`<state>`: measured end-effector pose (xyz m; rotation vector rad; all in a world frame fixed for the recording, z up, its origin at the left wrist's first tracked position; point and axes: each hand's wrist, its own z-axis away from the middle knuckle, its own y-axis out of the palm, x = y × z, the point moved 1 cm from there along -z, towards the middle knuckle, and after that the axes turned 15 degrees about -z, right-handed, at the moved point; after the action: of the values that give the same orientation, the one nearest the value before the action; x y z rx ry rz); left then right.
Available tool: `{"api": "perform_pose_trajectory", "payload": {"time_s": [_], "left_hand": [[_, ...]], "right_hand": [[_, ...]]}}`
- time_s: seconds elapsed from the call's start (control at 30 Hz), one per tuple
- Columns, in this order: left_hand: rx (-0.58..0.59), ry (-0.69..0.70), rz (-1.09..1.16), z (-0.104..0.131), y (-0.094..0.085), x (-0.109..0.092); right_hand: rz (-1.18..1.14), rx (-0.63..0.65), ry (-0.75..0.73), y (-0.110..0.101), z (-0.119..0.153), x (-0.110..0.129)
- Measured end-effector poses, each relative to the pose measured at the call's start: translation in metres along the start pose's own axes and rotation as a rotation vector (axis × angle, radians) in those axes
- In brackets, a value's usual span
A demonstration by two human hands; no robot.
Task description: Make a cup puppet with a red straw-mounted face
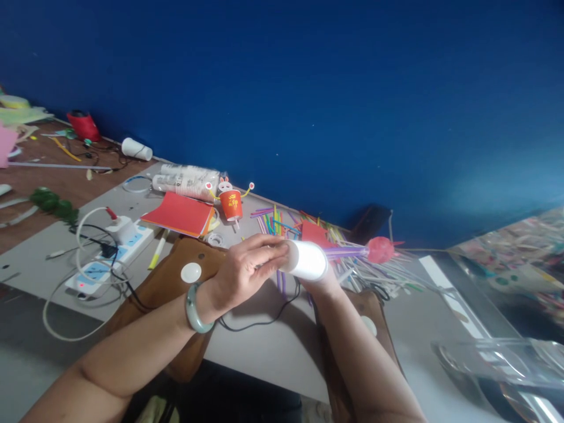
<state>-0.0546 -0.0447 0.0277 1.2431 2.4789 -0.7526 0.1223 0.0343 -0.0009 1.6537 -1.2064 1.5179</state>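
Note:
My left hand [249,267] is closed on one end of a white paper cup [308,260], held sideways above the desk, the thumb and fingers pinching its edge. A pale green bangle [194,309] circles that wrist. My right hand [321,286] is behind and under the cup; its fingers are hidden, so their grip does not show. Purple strips [348,252] stretch from the cup's right side toward a crumpled red piece [380,250]. Whether they are fixed to the cup I cannot tell.
Behind my left hand stand a red decorated cup [231,204], red paper sheets [180,212] and bagged paper cups [189,182]. A power strip [110,261] with looping cables lies left. Colourful sticks [275,222] spread under the blue wall [282,106]. A clear plastic container [497,361] is at right.

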Motion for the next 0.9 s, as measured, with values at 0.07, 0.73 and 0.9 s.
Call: {"api": "perform_pose_trajectory", "payload": {"time_s": [0.07, 0.73, 0.9], "left_hand": [[0.001, 0.027, -0.050, 0.000, -0.002, 0.000], [0.027, -0.049, -0.045, -0.002, -0.004, -0.001], [0.082, -0.096, -0.022, -0.003, -0.003, -0.001]], "right_hand": [[-0.037, -0.007, 0.013, -0.001, 0.001, -0.001], [-0.381, 0.029, 0.047, 0.002, 0.002, 0.001], [-0.325, -0.002, 0.039, 0.000, 0.002, 0.004]]}}
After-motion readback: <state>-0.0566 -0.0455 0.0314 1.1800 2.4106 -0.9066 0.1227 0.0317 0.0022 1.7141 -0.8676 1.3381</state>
